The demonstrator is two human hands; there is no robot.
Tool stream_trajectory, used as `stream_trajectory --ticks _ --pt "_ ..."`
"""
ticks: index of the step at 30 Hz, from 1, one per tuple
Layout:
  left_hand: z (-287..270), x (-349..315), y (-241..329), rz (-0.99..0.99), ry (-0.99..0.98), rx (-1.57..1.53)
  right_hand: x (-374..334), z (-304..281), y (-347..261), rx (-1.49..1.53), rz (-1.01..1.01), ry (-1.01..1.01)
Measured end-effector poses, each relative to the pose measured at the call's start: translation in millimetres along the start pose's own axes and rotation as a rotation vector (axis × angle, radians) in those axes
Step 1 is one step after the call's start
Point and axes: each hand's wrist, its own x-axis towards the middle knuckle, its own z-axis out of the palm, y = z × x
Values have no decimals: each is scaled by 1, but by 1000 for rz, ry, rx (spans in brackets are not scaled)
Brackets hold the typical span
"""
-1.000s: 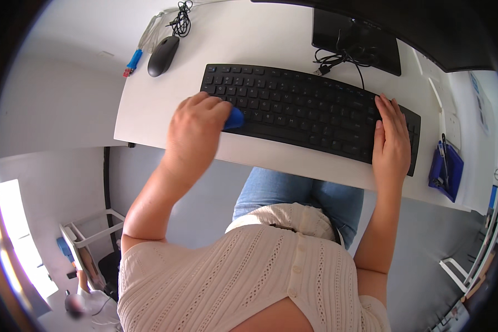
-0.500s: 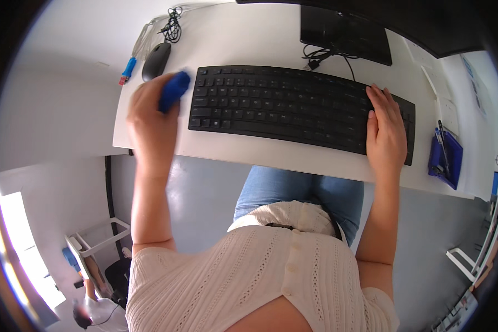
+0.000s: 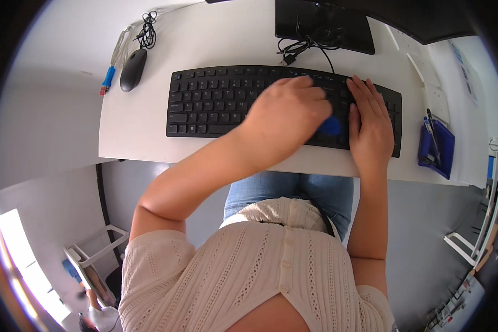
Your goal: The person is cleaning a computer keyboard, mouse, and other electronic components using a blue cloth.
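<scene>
The black keyboard [image 3: 205, 117] lies along the front of the white desk. My left hand [image 3: 290, 113] reaches across to its right half, fingers closed round a bunched blue cloth [image 3: 330, 126]. Only part of the cloth shows below the knuckles; the rest is hidden in the grip. Flat on the keyboard's right end rests my right hand [image 3: 372, 130], fingers stretched out, with nothing in it. Between the two hands some keys are visible, while my left hand and wrist cover many of the middle ones.
At the desk's left are a black mouse [image 3: 133, 70], its coiled cable [image 3: 148, 32] and a blue-ended cable [image 3: 108, 77]. A monitor stand [image 3: 326, 27] with a bundled black cable [image 3: 310, 47] stands behind the keyboard. A blue tray [image 3: 445, 149] holds pens at right.
My left hand has swung right with the blue cloth, from beside the keyboard's left end to its right half. My right hand stays on the right end. The view has shifted slightly.
</scene>
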Motion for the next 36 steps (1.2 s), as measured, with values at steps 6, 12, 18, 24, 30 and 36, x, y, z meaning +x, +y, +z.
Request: stream_trajectory --ticks 6,12,18,24,30,36 --pt "-42 -52 -22 -221 44 22 -2 1 1 -58 1 -16" --pt "-72 -96 -38 -437 71 75 -3 2 3 -59 -3 -2" --pt "-90 -131 -50 -677 137 151 -3 3 2 -69 1 -10" --pt "-107 -162 -85 -697 -17 566 -2 3 1 -61 -10 7" --pt "-112 -115 -112 -352 454 398 -3 -1 -1 -101 14 -2" --pt "-82 -102 -140 -208 201 136 -3 1 -5 -116 65 -19"
